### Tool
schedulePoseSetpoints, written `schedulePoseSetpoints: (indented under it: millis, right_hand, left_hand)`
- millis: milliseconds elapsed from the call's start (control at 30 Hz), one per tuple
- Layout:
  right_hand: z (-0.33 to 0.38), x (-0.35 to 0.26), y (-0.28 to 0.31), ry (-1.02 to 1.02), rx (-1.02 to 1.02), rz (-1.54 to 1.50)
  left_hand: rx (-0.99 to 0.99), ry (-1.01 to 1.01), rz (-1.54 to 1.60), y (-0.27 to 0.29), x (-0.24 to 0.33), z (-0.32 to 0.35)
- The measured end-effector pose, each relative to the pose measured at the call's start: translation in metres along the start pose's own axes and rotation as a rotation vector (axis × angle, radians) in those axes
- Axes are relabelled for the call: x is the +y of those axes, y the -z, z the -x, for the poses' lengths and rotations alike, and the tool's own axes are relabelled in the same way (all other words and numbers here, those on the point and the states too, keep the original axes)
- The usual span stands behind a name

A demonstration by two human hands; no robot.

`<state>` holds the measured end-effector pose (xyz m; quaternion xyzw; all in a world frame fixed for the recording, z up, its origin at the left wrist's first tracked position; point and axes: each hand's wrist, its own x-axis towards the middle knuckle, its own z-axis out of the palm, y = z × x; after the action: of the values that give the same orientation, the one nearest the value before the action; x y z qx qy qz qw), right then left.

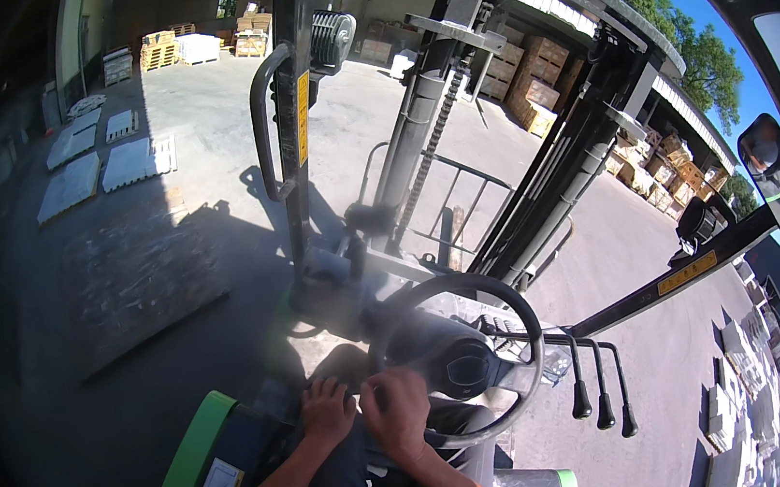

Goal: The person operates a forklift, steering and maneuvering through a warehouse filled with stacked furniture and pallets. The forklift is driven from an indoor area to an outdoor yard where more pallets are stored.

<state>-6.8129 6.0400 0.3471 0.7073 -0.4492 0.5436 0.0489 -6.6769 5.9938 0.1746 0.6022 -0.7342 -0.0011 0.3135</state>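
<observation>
The steering wheel stood ahead and rightward, its lower-left rim nearest the right hand, whose fingers were curled, grip unclear; the left hand, farther left, had loosely spread, seemingly empty fingers.

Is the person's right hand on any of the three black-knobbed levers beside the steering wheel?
No, the right hand is beside the left hand, well to the left of the three levers.
</observation>
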Motion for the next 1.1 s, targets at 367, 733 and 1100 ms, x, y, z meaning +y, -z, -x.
schedulePoseSetpoints:
  millis: [367, 733, 1100]
  right_hand:
    - [-0.251, 0.160, -0.187, 0.019, 0.078, -0.056]
    - [-0.460, 0.135, -0.439, 0.193, 0.019, 0.086]
    - [-0.557, 0.054, -0.604, -0.119, 0.142, 0.297]
  left_hand:
    - [0.021, -0.092, -0.057, -0.069, -0.095, -0.321]
    - [-0.050, -0.002, -0.030, -0.011, -0.326, -0.469]
    - [0.005, -0.012, -0.029, 0.134, -0.619, -0.524]
